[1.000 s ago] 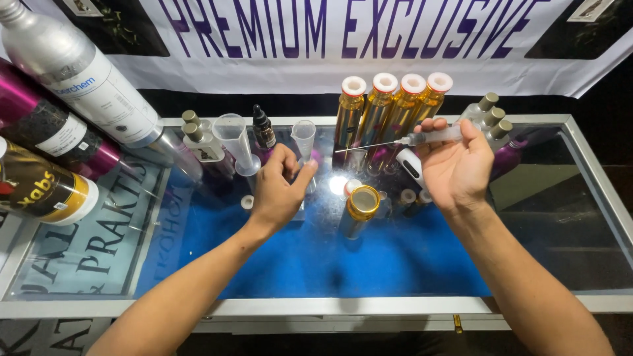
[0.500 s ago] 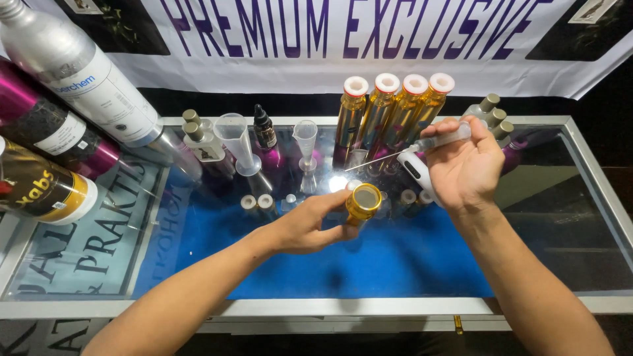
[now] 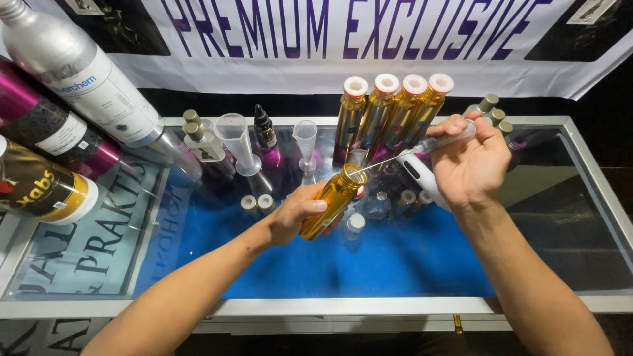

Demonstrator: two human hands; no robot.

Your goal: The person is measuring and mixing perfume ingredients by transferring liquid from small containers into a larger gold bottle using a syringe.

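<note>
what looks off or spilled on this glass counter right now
No spill shows. The only thing off upright on the glass counter is the amber bottle, tilted and uncapped in the left hand, with the syringe needle from the right hand at its mouth.

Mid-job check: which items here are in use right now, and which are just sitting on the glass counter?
In use:
left hand
tilted open amber glass bottle
right hand
clear long-needle syringe

Lying about:
four white-capped gold bottles
two clear plastic funnels
small black dropper bottle
</note>
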